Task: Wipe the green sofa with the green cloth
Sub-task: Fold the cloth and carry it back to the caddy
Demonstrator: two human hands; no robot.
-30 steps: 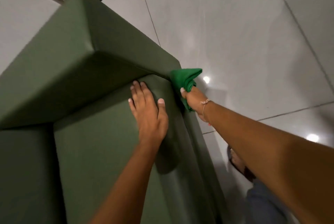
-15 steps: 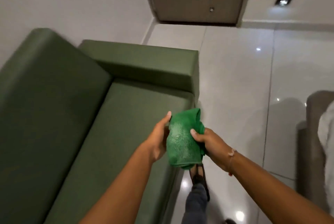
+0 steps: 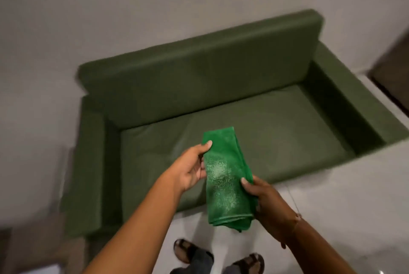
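Observation:
The green sofa [image 3: 254,118] stands against the wall, seen whole from the front, with a low backrest and two armrests. A folded bright green cloth [image 3: 225,176] hangs in the air in front of the seat's front edge. My left hand [image 3: 190,167] pinches its upper left edge with the thumb on top. My right hand [image 3: 267,200] grips its lower right side. The cloth's face shows a pale dusty patch. Neither hand touches the sofa.
Pale glossy floor tiles [image 3: 343,207] lie in front of the sofa. My feet in dark sandals [image 3: 188,251] stand just before it. A dark door frame [image 3: 394,70] is at the right edge. Grey wall [image 3: 155,8] runs behind.
A second ago my right hand wiped the armrest corner with the cloth while my left pressed on the seat. Now I stand back facing the sofa, both hands holding the folded cloth.

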